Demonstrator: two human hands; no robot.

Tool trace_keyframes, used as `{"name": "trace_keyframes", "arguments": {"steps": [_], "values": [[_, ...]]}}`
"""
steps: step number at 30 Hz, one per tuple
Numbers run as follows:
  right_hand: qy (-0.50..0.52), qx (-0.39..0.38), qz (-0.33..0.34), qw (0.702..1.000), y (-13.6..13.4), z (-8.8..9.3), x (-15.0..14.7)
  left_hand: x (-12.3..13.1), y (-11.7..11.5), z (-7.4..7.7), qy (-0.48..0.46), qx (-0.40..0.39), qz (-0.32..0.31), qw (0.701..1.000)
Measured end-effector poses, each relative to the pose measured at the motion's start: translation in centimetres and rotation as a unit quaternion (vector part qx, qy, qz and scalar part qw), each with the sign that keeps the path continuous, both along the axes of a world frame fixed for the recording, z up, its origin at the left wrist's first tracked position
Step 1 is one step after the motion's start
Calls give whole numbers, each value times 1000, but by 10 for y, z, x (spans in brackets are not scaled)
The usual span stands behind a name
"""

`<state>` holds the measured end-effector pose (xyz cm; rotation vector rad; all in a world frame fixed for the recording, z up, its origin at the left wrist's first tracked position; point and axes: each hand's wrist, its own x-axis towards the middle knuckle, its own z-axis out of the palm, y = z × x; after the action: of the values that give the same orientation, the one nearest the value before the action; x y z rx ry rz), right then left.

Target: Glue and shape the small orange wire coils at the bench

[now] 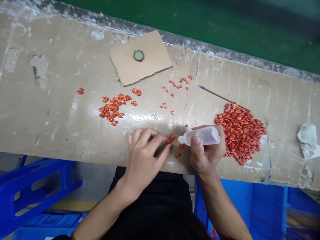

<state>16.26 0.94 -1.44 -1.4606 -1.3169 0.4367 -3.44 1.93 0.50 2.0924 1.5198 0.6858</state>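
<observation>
**Hands.** Left hand [141, 156]: fingers [156, 140] curled closed, the tips pinching a small cluster of crimped orange-red pieces [170, 139] near the front of the worn plaster-stained workbench [50, 126]. Right hand [205, 156]: fingers wrapped shut around a translucent plastic squeeze bottle [201, 136], held level, with its yellow-tipped nozzle [176, 140] just beside the pinched cluster.

**Stock on the bench.** The greater share of the pieces lies in 1 large heap [240, 133] to the right of the bottle. A smaller pile [112, 108] sits left of centre, with 1 lone piece [80, 90] farther left. Tiny fragments [177, 85] are scattered mid-bench, and 2 or 3 loose pieces [178, 155] lie close by the hands. Only the pinched cluster is in hand; the heap lies untouched by either hand.

**Containers.** The squeeze bottle's contents cannot be told. 2 blue plastic crates [37, 190] [250, 210] stand below the bench, one on each side of the person; their insides are not clearly visible.

**Other items.** 1 cardboard square [152, 60] bearing 1 crown bottle cap [138, 55]; 1 purple-tipped wooden stick [216, 95]; 1 crumpled white tissue [308, 141].
</observation>
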Motion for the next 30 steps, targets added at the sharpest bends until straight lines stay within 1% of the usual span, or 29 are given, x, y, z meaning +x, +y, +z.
{"name": "trace_keyframes", "arguments": {"steps": [5, 8, 20, 25, 30], "values": [[1, -7, 10, 1000, 1, 1, 1, -4, 3, 1, 1, -17, -29, 999], [-2, 5, 15, 1000, 1, 1, 1, -6, 4, 2, 4, -25, -39, 999], [-20, -24, 30, 999, -1, 2, 2, -8, 6, 1, -9, -24, -56, 998], [-26, -32, 43, 998, -2, 3, 3, -10, 5, 0, -10, -19, -44, 999], [-32, -42, 50, 997, -2, 2, 4, -11, 4, 0, -10, -17, -48, 999]]}}
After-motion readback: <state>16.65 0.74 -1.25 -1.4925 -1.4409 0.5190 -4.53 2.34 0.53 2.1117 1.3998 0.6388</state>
